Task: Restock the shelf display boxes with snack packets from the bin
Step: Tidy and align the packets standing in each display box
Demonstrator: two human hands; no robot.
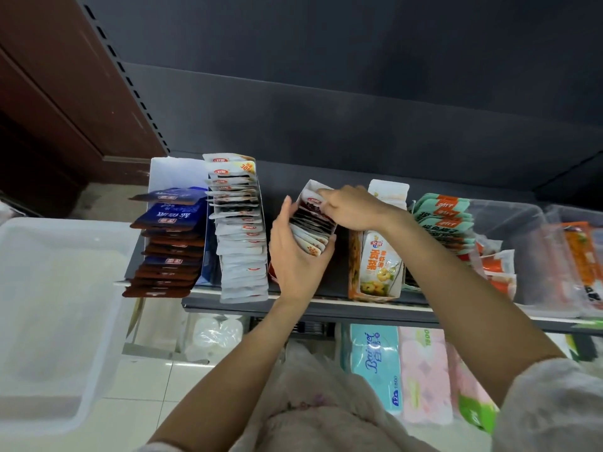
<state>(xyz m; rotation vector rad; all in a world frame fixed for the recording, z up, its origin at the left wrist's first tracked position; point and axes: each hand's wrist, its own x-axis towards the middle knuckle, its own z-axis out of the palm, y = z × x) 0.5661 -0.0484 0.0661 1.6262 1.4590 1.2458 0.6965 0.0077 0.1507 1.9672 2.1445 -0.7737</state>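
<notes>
Both hands are on one stack of snack packets (311, 223) mid-shelf, between the white-packet display box (241, 230) on the left and the yellow-packet box (378, 256) on the right.

Left hand (295, 256): grip curled round the near end and underside of the stack, thumb up along its left side. Looks like it's bracing the stack so the packets stay squared up and don't fan out. Right hand (350, 208): grip bent over the far top edges of the same packets, fingertips pressing them down or together. I can't tell whether it pinches a single packet or only pushes. My read is that they're being seated as one block into the white display box (310, 187), whose far wall shows just behind the right fingers.

Bin (49, 321): translucent white, left and near, below shelf level, well apart from the hands. Its contents aren't legible through the plastic.

Around:
- Brown and blue packets (169, 243) at the far-left box, overhanging the shelf's (326, 309) near edge.
- Teal and orange packets (447, 220) right of the yellow box, then clear tubs (522, 256) of orange packs.
- Tissue packs (378, 363) on the lower level.

Obstructions: neighbouring boxes sit close on both sides, so there's little side room for the hands. The right forearm crosses over the yellow-packet box.
</notes>
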